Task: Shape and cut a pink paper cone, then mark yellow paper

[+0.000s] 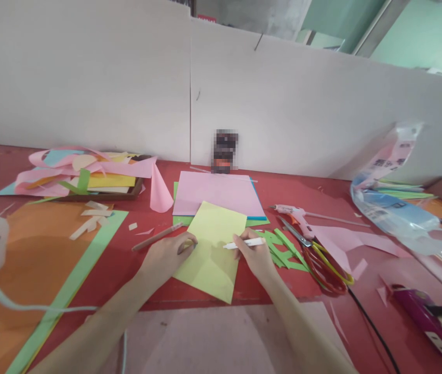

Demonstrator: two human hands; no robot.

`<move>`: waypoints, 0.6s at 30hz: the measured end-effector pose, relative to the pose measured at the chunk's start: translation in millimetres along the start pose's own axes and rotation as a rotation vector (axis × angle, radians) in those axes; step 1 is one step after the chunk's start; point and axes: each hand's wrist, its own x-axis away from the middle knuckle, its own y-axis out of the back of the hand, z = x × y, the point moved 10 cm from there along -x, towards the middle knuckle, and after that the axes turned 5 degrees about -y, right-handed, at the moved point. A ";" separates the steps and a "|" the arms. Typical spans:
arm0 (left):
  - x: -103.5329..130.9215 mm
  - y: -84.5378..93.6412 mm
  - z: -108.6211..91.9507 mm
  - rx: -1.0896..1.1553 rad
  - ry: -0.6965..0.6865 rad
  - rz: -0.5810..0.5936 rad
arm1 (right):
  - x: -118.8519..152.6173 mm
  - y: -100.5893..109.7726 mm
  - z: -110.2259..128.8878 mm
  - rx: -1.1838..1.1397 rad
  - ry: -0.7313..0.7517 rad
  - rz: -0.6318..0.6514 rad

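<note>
A sheet of yellow paper lies at a slant in front of me on the red table. My right hand grips a white marker above the sheet's right side, its thin end pointing left. At the sheet's left edge, my left hand is closed, with thumb and forefinger curled together on the paper. Whether anything small is inside those fingers is hidden. Behind the yellow sheet are a pink sheet and blue and green ones under it. A brownish stick-like tool lies beyond my left hand.
Green paper scraps, scissors and a pink glue gun lie to the right, near a purple power strip. At left are a pink paper cone, a tray of scraps and orange paper.
</note>
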 end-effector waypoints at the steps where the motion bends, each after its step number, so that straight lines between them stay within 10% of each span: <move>1: 0.1 -0.1 0.0 -0.001 0.002 0.002 | -0.1 -0.1 -0.4 0.001 0.000 0.002; 18: -0.9 -1.6 2.1 -0.028 0.012 0.007 | -0.3 1.0 -0.4 0.026 0.007 -0.009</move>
